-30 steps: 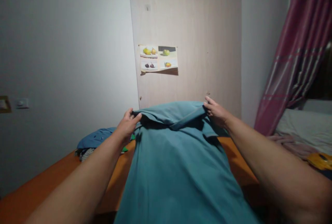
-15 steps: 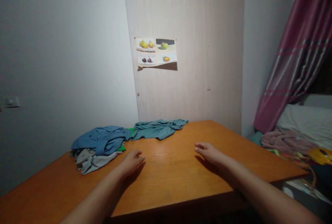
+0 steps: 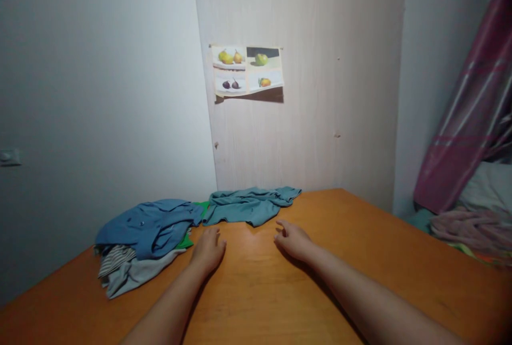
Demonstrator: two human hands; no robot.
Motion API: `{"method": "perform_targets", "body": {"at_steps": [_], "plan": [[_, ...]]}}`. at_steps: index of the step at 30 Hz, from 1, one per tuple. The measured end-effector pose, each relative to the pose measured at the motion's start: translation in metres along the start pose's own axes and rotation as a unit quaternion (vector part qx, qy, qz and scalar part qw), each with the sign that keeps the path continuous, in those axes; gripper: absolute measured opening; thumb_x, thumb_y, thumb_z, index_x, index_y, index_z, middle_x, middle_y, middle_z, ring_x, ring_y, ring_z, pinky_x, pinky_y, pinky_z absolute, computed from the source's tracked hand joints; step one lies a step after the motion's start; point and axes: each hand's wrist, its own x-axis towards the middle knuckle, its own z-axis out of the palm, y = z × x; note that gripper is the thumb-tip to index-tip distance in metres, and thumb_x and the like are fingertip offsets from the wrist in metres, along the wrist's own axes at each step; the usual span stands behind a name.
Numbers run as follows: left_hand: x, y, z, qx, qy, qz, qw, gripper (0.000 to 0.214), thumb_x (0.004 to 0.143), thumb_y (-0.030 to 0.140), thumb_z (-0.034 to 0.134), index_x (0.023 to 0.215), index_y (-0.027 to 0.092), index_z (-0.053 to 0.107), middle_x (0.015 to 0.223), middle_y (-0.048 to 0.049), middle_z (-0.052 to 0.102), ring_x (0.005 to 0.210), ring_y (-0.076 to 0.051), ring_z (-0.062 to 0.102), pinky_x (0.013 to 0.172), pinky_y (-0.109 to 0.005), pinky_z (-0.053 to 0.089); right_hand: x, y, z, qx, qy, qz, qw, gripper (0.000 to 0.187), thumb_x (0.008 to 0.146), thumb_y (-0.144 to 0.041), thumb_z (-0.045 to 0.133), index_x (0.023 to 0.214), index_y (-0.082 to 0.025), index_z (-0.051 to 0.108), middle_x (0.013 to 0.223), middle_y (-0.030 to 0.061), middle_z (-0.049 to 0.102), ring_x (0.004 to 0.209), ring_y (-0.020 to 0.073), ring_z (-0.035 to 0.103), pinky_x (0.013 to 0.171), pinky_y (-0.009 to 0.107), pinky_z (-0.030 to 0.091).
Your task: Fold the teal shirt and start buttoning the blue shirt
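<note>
A crumpled teal garment lies at the far edge of the orange wooden table, against the wall. My left hand rests palm down on the table just in front of it, fingers loosely out, holding nothing. My right hand hovers low over the wood a little to the right, fingers extended toward the teal cloth, empty. Both hands are a short way from the garment, not touching it.
A pile of clothes with a blue shirt on top, green, striped and grey pieces beneath, sits at the table's left. A fruit picture hangs on the wooden panel. A maroon curtain and bedding are at right.
One second ago both hands held the teal garment up by its top edge. It now lies crumpled at the far edge, and both empty hands have moved forward toward it.
</note>
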Motion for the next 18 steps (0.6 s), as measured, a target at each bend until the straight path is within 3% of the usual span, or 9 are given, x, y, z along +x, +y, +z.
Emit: {"method": "perform_targets", "body": {"at_steps": [7, 9, 12, 14, 18], "plan": [[0.035, 0.001, 0.014, 0.083, 0.039, -0.019, 0.996, 0.045, 0.088, 0.028, 0.047, 0.131, 0.017, 0.051, 0.136, -0.0166, 0.055, 0.12, -0.033, 0.055, 0.101, -0.042, 0.039, 0.038, -0.031, 0.028, -0.107, -0.002, -0.003, 0.994, 0.067, 0.084, -0.045, 0.056, 0.148, -0.028, 0.041, 0.128, 0.0108, 0.064, 0.111, 0.03, 0.063, 0.086, 0.038, 0.046], [0.046, -0.002, 0.017, 0.095, 0.042, -0.025, 0.994, 0.05, 0.088, 0.024, 0.043, 0.137, 0.016, 0.047, 0.14, -0.0178, 0.052, 0.117, -0.033, 0.058, 0.096, -0.043, 0.042, 0.048, -0.032, 0.033, -0.128, -0.006, 0.002, 0.992, 0.059, 0.087, -0.045, 0.053, 0.144, -0.031, 0.048, 0.123, 0.0105, 0.066, 0.11, 0.0308, 0.063, 0.086, 0.04, 0.045], [0.061, -0.008, 0.022, 0.106, 0.037, -0.029, 0.993, 0.052, 0.09, 0.025, 0.041, 0.141, 0.018, 0.046, 0.145, -0.0176, 0.048, 0.115, -0.033, 0.06, 0.091, -0.043, 0.046, 0.061, -0.028, 0.038, -0.116, -0.016, 0.022, 0.993, 0.036, 0.089, -0.041, 0.05, 0.119, -0.03, 0.067, 0.109, 0.0111, 0.071, 0.106, 0.0319, 0.064, 0.084, 0.041, 0.045], [0.068, -0.012, 0.024, 0.113, 0.02, -0.031, 0.993, 0.045, 0.091, 0.027, 0.041, 0.132, 0.02, 0.057, 0.137, -0.0163, 0.057, 0.11, -0.033, 0.063, 0.087, -0.043, 0.047, 0.066, -0.023, 0.04, -0.098, -0.016, 0.038, 0.994, 0.027, 0.089, -0.037, 0.051, 0.103, -0.027, 0.072, 0.104, 0.0121, 0.071, 0.103, 0.0319, 0.065, 0.082, 0.04, 0.045], [0.071, -0.014, 0.023, 0.136, -0.003, -0.032, 0.99, 0.036, 0.093, 0.03, 0.038, 0.105, 0.022, 0.071, 0.108, -0.0144, 0.071, 0.095, -0.032, 0.068, 0.077, -0.042, 0.048, 0.067, -0.016, 0.037, -0.015, 0.011, 0.061, 0.998, 0.017, 0.086, -0.032, 0.055, 0.092, -0.024, 0.068, 0.096, 0.0102, 0.071, 0.096, 0.0277, 0.066, 0.078, 0.035, 0.046]]}}
